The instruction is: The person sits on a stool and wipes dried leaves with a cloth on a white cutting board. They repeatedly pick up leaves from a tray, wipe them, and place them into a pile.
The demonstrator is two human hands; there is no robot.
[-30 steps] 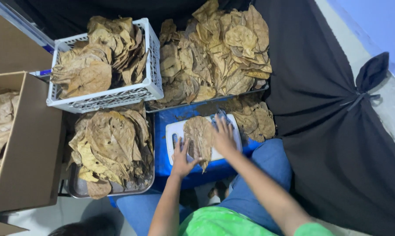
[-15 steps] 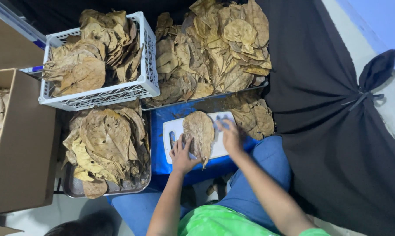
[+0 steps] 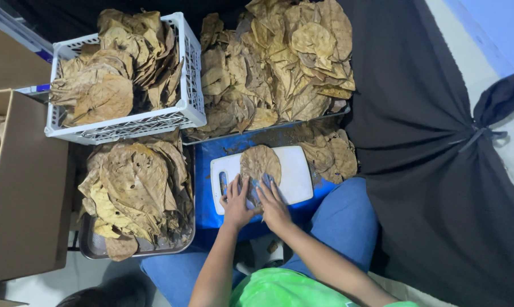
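Both hands flat, fingers spread, not gripping: left hand [image 3: 236,203] and right hand [image 3: 273,203] press a bluish cloth [image 3: 256,189] against the leaf [image 3: 260,164] on the white board [image 3: 295,174]. Half a second ago they sat higher, over the leaf itself.

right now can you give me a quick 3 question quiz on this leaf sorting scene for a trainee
1. True or false: one dried leaf lies on the white cutting board.
2. What lies under both hands?
A. a blue-grey cloth
B. a knife
C. a brush
3. What holds the leaves at upper left?

Key:
1. True.
2. A: the left hand and right hand press a blue-grey cloth at the leaf's near end.
3. A white plastic basket.
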